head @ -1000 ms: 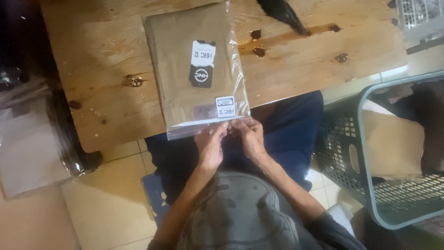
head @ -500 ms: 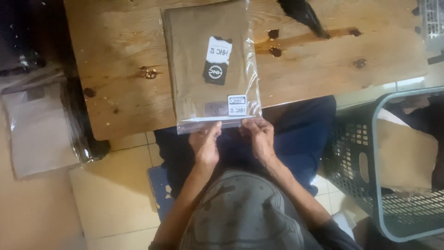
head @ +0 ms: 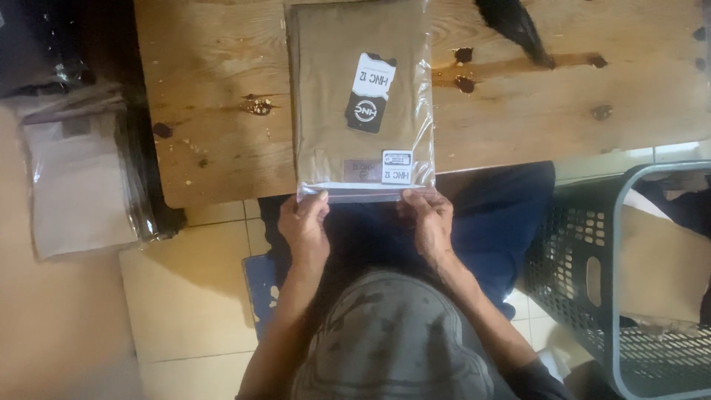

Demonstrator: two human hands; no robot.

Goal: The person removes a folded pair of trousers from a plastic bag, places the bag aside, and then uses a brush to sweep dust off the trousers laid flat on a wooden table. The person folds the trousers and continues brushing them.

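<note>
A: Two hands pinch what?

B: The left hand [head: 303, 224] and right hand [head: 427, 220] each pinch a near corner of a clear plastic bag [head: 361, 100], its open lip overhanging the tabletop's [head: 222, 89] near edge.

A: What's inside?

B: A folded tan garment [head: 326, 89] with a black-and-white tag [head: 370, 92], lying flat toward the far edge.

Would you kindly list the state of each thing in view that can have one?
Clear bag: flat on the wooden table, near edge overhanging, folded tan garment inside.
Left hand: pinching the bag's near left corner.
Right hand: pinching its near right corner.
Mesh basket: upright, holding brown packages.
</note>
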